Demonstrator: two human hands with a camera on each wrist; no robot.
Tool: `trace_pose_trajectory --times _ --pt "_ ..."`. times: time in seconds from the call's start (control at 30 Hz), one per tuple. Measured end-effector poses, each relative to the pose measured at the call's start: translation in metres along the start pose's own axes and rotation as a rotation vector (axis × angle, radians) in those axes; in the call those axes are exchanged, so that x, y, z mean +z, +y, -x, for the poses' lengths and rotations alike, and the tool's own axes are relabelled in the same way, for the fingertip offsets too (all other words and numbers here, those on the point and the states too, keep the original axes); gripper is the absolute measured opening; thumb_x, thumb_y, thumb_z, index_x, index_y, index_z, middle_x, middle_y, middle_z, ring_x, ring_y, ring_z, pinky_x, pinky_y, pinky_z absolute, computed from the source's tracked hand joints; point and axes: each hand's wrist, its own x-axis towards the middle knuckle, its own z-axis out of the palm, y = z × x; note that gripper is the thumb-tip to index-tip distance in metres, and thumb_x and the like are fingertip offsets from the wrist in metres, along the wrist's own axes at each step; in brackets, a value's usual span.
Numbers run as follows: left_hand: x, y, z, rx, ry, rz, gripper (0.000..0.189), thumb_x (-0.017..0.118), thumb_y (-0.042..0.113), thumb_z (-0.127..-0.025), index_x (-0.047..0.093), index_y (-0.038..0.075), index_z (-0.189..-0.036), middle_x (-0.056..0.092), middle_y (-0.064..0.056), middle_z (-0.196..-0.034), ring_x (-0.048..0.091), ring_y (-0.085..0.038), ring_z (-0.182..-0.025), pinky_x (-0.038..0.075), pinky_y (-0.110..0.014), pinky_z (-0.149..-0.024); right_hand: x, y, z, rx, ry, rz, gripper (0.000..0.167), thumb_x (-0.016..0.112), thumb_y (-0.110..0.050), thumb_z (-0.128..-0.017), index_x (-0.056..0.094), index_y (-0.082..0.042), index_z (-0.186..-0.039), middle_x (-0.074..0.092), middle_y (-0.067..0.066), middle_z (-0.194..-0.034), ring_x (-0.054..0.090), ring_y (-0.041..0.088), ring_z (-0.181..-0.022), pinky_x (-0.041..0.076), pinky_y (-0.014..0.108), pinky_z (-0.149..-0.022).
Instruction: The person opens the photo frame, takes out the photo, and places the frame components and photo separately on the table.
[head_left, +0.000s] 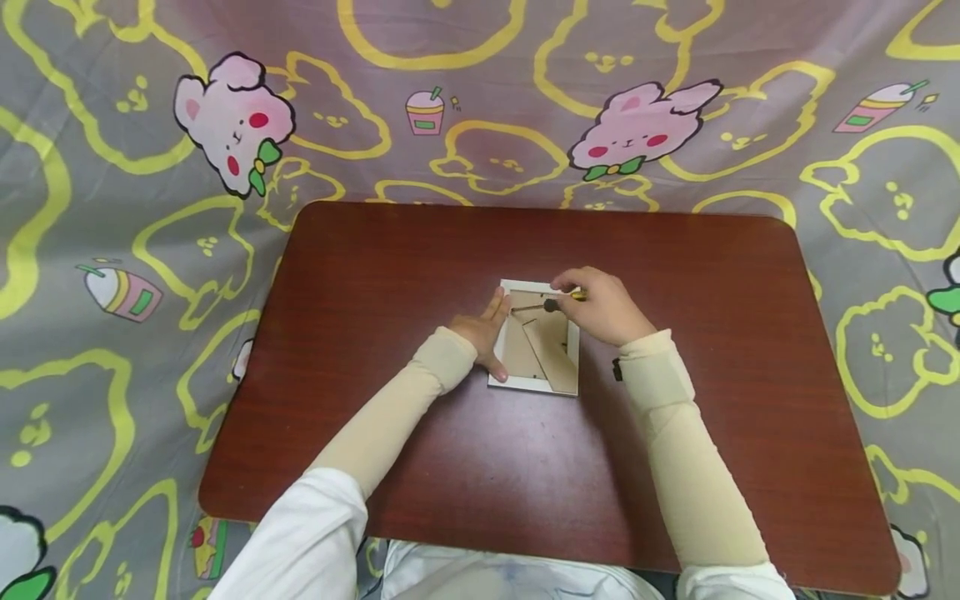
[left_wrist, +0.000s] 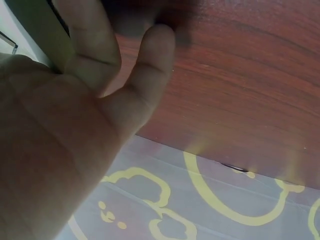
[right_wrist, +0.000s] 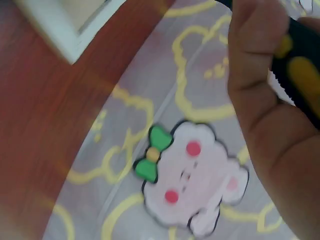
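A white picture frame (head_left: 517,382) lies face down on the table, its tan backing board (head_left: 522,354) showing with small dark tabs around the edge. My left hand (head_left: 480,332) rests along the frame's left side, fingers extended and thumb spread toward the near corner. In my right hand (head_left: 606,310) is a screwdriver (head_left: 551,305) with a black and yellow handle. Its shaft points left across the board, the tip at the board's left edge near the left fingertips. The right wrist view shows the screwdriver handle (right_wrist: 303,75) in the grip, with a frame corner (right_wrist: 75,52) at upper left.
The dark red wooden table (head_left: 420,258) has rounded corners and extends well beyond the frame on both sides. A grey patterned cloth (head_left: 480,100) hangs behind it and at the sides.
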Motion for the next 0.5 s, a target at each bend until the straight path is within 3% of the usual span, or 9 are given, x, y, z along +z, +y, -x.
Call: trace_pose_trajectory --times 0.13,0.27,0.37,0.5 --pt "0.002 -0.001 -0.001 -0.007 -0.014 0.008 0.152 0.088 0.061 -0.06 -0.017 0.016 -0.16 -0.024 -0.006 -0.165 0.05 -0.033 -0.132 0.048 -0.047 -0.095 0.014 0.011 0.033 0.018 0.034 0.087 0.04 0.063 0.001 -0.085 0.065 0.003 -0.125 0.06 0.025 -0.119 0.058 0.042 -0.107 0.046 0.054 -0.091" --pt "0.003 -0.002 -0.003 -0.013 -0.017 0.011 0.153 0.089 0.061 -0.06 -0.018 0.017 -0.16 -0.026 -0.005 -0.164 0.051 -0.03 -0.131 0.046 -0.049 -0.097 0.04 0.014 0.056 0.05 0.059 0.212 0.046 0.067 0.003 -0.079 0.064 0.005 -0.125 0.06 0.026 -0.106 0.057 0.045 -0.097 0.048 0.056 -0.081" --pt "0.003 -0.003 -0.005 -0.012 -0.012 -0.004 0.153 0.088 0.061 -0.06 -0.02 0.016 -0.159 -0.027 -0.005 -0.164 0.048 -0.027 -0.134 0.046 -0.051 -0.097 0.058 0.016 0.063 0.069 0.122 0.276 0.048 0.071 0.002 -0.076 0.064 0.004 -0.124 0.057 0.023 -0.098 0.058 0.042 -0.08 0.05 0.055 -0.066" --pt "0.004 -0.002 -0.008 -0.015 -0.021 -0.016 0.154 0.088 0.061 -0.06 -0.02 0.016 -0.159 -0.028 -0.006 -0.163 0.047 -0.027 -0.135 0.046 -0.051 -0.096 0.079 0.018 0.065 0.027 0.227 0.346 0.048 0.072 0.004 -0.076 0.063 0.001 -0.123 0.051 0.022 -0.093 0.055 0.035 -0.053 0.05 0.051 -0.046"
